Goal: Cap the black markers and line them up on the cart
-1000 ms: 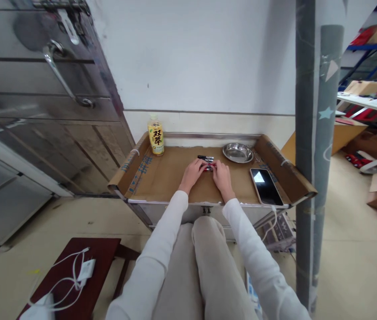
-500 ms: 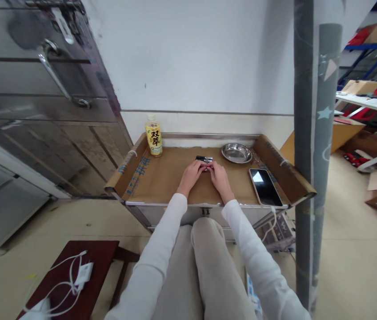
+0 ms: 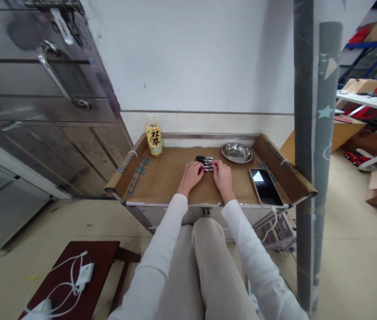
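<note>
A row of several small black-and-silver sticks (image 3: 204, 158) lies on the brown cardboard lining (image 3: 175, 178) of the shallow tabletop. They lie side by side, and their exact kind is too small to tell. My left hand (image 3: 191, 177) is curled at the left end of the row, its fingertips on the nearest stick. From the other side, my right hand (image 3: 223, 177) has its bent fingertips at that stick's right end. Between the hands the silver part of the stick shows, while the fingertips hide its ends.
A yellow-labelled drink bottle (image 3: 154, 138) stands at the back left. At the back right sits a round metal dish (image 3: 237, 153), with a phone (image 3: 266, 186) and its white cable nearer me. Raised cardboard flaps edge both sides. A grey wrapped pole (image 3: 318, 133) rises at right.
My hands have moved apart a little, the right one to the right. More of the sticks shows between them, and they now lie in a visible row.
</note>
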`<state>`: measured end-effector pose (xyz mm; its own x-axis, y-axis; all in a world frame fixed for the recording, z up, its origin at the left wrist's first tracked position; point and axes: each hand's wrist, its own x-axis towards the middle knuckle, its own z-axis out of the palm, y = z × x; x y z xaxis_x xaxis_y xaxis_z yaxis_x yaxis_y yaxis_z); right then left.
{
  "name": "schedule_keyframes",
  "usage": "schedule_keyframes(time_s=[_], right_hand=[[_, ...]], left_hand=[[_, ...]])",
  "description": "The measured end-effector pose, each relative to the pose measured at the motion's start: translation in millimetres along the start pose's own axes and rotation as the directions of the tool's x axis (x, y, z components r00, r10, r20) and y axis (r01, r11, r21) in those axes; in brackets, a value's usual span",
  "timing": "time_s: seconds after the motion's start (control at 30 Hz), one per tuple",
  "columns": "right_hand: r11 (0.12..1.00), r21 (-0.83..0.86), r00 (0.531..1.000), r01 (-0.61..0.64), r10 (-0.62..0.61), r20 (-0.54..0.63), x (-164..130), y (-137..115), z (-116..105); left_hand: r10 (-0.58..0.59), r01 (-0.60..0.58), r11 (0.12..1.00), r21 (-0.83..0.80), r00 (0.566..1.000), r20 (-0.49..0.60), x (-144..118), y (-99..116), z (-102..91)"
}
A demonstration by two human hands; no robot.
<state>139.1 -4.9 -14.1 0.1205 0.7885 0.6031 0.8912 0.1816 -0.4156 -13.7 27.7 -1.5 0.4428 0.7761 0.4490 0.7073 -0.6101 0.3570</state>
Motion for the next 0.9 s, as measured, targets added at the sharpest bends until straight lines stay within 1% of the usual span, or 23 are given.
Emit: schedule_keyframes(time_s=[0.1, 0.2, 0.27, 0.33, 0.47, 0.53, 0.6, 0.7, 0.9], right_hand=[[1.000, -0.008, 1.000, -0.025, 0.025, -0.011, -0.3, 0.6, -1.0], [0.998, -0.015, 0.998, -0.065, 0.064, -0.023, -0.3, 1.6, -0.7], [0.995, -0.029, 0.995, -0.098, 0.097, -0.028, -0.2, 1.6, 0.1], [0.993, -0.059, 0.995, -0.099, 0.098, -0.012, -0.3, 0.1, 0.9], [0.992, -0.120, 0.996, 0.031, -0.021, 0.085, -1.4, -4.9, 1.0], [0.991, -0.123, 0.994, 0.055, -0.043, 0.099, -1.9, -6.3, 0.1], [0.993, -0.114, 0.998, 0.014, -0.006, 0.069, -2.2, -6.3, -1.0], [0.991, -0.111, 0.997, -0.070, 0.072, 0.013, -2.1, -4.8, -2.3], [0.987, -0.096, 0.991, -0.132, 0.131, -0.020, -1.8, -2.1, -3.5]], left_hand=[[-0.002, -0.003, 0.998, 0.063, 0.997, 0.076, -0.6, 1.0, 0.2], [0.011, -0.018, 0.997, 0.075, 0.995, 0.098, -0.5, 0.6, 0.8], [0.019, -0.022, 0.999, 0.046, 0.997, 0.070, -0.1, -0.7, 1.5], [0.012, -0.012, 1.000, 0.000, 1.000, 0.022, 0.4, -2.0, 2.1], [0.030, -0.032, 0.998, -0.055, 0.999, -0.040, 0.6, -2.9, 2.1], [0.060, -0.063, 0.996, -0.063, 0.997, -0.056, 0.3, -2.7, 1.8], [0.072, -0.078, 0.995, -0.065, 0.994, -0.082, 0.0, -2.3, 1.3], [0.060, -0.066, 0.996, -0.054, 0.992, -0.114, -0.3, -1.6, -0.1], [0.026, -0.039, 0.995, -0.096, 0.992, -0.127, -1.4, 1.6, -4.1]])
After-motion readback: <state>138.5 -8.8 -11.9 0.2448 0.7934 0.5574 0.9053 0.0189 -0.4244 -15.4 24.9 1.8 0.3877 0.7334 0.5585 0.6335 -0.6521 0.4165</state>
